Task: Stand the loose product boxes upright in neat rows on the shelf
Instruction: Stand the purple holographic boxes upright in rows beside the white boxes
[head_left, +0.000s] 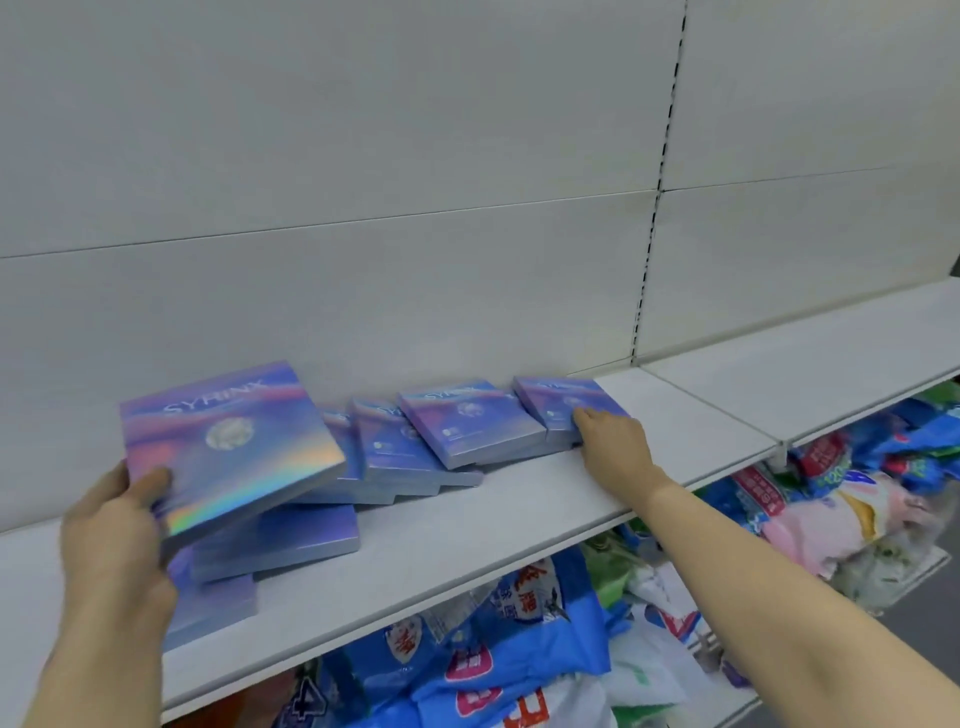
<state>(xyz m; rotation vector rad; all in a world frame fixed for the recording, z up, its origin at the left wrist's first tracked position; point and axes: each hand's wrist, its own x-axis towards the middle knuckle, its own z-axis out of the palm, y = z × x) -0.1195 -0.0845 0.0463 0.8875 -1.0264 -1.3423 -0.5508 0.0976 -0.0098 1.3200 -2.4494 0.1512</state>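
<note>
Gripping the lower left corner of a tilted purple holographic box (228, 447), the left hand (117, 540) has its thumb on the printed face, with that box propped over two more boxes lying flat (280, 545) beneath it. Farther along, the right hand (610, 441) rests with relaxed fingers on the front edge of the rightmost box (558, 408), grasping nothing. Between the two hands, a row of the same boxes (457, 426) leans back, overlapping like fallen dominoes on the white shelf (519, 519). Below the shelf sits a jumble of blue, white and pink packaged goods (519, 649).
</note>
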